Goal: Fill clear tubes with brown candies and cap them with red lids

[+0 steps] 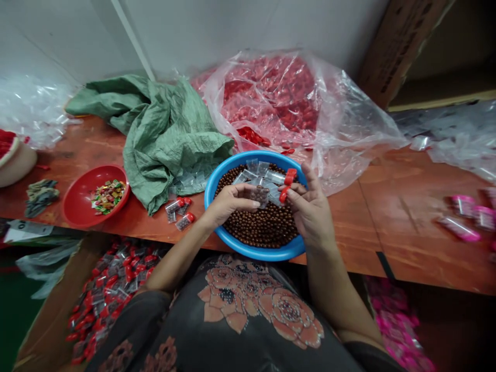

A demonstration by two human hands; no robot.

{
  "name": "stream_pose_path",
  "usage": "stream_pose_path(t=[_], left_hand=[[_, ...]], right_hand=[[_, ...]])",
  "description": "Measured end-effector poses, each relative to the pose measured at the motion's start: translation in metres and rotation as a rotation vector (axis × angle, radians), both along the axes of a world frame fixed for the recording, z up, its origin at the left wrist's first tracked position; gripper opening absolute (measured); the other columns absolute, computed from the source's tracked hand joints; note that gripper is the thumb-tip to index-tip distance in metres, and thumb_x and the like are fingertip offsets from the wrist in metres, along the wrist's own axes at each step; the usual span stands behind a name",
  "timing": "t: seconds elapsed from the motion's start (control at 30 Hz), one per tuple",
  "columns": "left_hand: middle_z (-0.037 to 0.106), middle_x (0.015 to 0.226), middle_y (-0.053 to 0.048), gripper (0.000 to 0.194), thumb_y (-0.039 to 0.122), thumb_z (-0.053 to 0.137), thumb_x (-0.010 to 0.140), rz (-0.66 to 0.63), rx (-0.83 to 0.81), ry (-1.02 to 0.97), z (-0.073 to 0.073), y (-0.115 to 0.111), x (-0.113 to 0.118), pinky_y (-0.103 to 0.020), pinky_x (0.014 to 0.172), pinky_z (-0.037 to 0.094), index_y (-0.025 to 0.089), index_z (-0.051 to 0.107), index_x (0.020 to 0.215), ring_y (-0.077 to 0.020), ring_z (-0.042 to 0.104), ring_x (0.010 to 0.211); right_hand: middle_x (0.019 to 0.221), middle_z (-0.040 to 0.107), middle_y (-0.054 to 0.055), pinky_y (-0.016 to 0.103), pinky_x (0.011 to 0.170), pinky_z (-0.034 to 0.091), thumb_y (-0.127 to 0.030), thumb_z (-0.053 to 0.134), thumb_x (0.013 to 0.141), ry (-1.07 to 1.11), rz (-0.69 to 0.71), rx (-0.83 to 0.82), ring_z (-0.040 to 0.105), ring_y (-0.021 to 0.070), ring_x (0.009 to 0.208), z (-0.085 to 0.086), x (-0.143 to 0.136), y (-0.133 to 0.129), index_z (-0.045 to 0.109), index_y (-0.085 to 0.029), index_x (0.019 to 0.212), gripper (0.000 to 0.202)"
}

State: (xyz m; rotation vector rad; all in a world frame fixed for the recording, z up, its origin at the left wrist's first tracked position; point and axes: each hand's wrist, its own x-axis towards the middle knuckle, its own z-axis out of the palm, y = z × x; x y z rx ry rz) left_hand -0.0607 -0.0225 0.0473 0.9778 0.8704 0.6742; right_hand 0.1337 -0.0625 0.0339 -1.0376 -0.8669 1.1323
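Over the blue basin (265, 254) of brown beads (261, 227), my left hand (232, 202) pinches a small clear container (259, 196) with brown beads inside. Close by on the right, my right hand (313, 209) holds a red cap (284, 195) between thumb and fingers. The cap and the container are a short way apart. Another red cap (290, 176) shows just above those fingers, at the end of a clear container (275, 177). More clear containers (240, 178) lie on the beads. Several filled, red-capped containers (185, 221) rest on the table left of the basin.
Behind the basin lie a green cloth sack (166, 124) and a clear bag of red pieces (271, 93). A red bowl (77, 201) of wrapped sweets stands left. Pink-capped tubes (465, 217) lie right. Below the table is a box of red-capped containers (108, 289).
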Motion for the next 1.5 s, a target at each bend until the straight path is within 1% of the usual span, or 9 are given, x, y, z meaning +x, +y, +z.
stream_pose_path(t=[0.23,0.37,0.5,0.67,0.83,0.97,1.17,1.37,1.5], left_hand=[[0.075,0.105,-0.009,0.046,0.02,0.072,0.065,-0.013,-0.108,-0.078,0.003,-0.003,-0.004,-0.031,0.084,0.057,0.013,0.072,0.11,-0.0184,0.071,0.092],[0.076,0.101,-0.011,0.044,0.021,0.068,0.067,-0.032,-0.164,-0.084,0.004,-0.007,-0.004,-0.033,0.084,0.058,0.011,0.072,0.11,-0.021,0.072,0.092],[0.076,0.1,-0.012,0.042,0.02,0.068,0.069,-0.002,-0.196,-0.103,0.001,-0.01,-0.003,-0.034,0.085,0.058,0.01,0.072,0.11,-0.0215,0.073,0.092],[0.077,0.096,-0.013,0.035,0.021,0.063,0.075,0.038,-0.219,-0.086,-0.004,-0.012,-0.002,-0.036,0.085,0.059,0.01,0.072,0.108,-0.0207,0.073,0.091],[0.076,0.097,-0.012,0.028,0.023,0.067,0.076,0.045,-0.236,-0.095,-0.005,-0.013,-0.002,-0.033,0.082,0.059,0.011,0.074,0.101,-0.018,0.072,0.086],[0.077,0.094,-0.007,0.031,0.019,0.077,0.068,-0.004,-0.234,-0.141,-0.008,-0.015,-0.001,-0.032,0.084,0.058,0.013,0.075,0.099,-0.0158,0.072,0.084],[0.076,0.11,-0.009,0.04,0.025,0.077,0.074,-0.03,-0.012,-0.045,-0.011,-0.016,-0.004,-0.034,0.094,0.053,0.015,0.074,0.112,-0.0167,0.071,0.095],[0.073,0.122,-0.008,0.037,0.026,0.07,0.081,-0.023,0.243,0.111,-0.008,-0.019,-0.004,-0.037,0.104,0.048,0.019,0.073,0.117,-0.0204,0.067,0.112],[0.073,0.122,-0.007,0.035,0.028,0.069,0.083,0.027,0.356,0.191,-0.009,-0.024,-0.005,-0.038,0.107,0.045,0.019,0.073,0.116,-0.0204,0.067,0.113]], right_hand=[[0.099,0.066,-0.002,0.024,0.057,0.055,-0.025,0.064,0.076,-0.007,0.042,-0.078,0.064,0.0106,0.069,0.008,0.001,0.0,0.051,-0.037,0.138,0.064],[0.102,0.067,0.0,0.026,0.055,0.053,-0.035,0.059,0.083,0.02,0.133,-0.087,0.062,0.0109,0.066,0.01,0.003,-0.002,0.058,-0.033,0.13,0.047],[0.094,0.067,-0.001,0.022,0.051,0.046,-0.038,0.072,0.08,-0.041,0.128,-0.091,0.055,0.0081,0.063,0.002,0.001,-0.004,0.069,-0.03,0.116,0.036],[0.085,0.066,-0.003,0.021,0.049,0.043,-0.038,0.068,0.086,-0.234,0.126,-0.079,0.048,0.007,0.058,-0.009,0.0,-0.005,0.065,-0.033,0.128,0.043],[0.109,0.072,0.001,0.031,0.083,0.056,-0.036,0.062,0.091,-0.366,0.133,0.026,0.066,0.0136,0.088,-0.003,-0.004,-0.004,0.066,-0.031,0.124,0.034],[0.126,0.068,0.0,0.042,0.109,0.046,-0.033,0.063,0.091,-0.527,0.139,0.098,0.062,0.0179,0.117,0.001,-0.003,0.0,0.064,-0.034,0.128,0.036],[0.117,0.07,0.003,0.041,0.099,0.052,-0.032,0.059,0.094,-0.717,0.247,0.228,0.064,0.0187,0.11,0.002,0.001,-0.002,0.065,-0.035,0.128,0.035],[0.117,0.07,0.002,0.042,0.095,0.055,-0.024,0.056,0.095,-0.845,0.194,0.388,0.066,0.0192,0.108,-0.004,0.005,-0.008,0.062,-0.039,0.132,0.04],[0.128,0.067,0.005,0.047,0.097,0.054,-0.024,0.06,0.093,-1.036,0.183,0.527,0.064,0.0235,0.115,-0.011,0.004,-0.011,0.048,-0.039,0.144,0.055]])
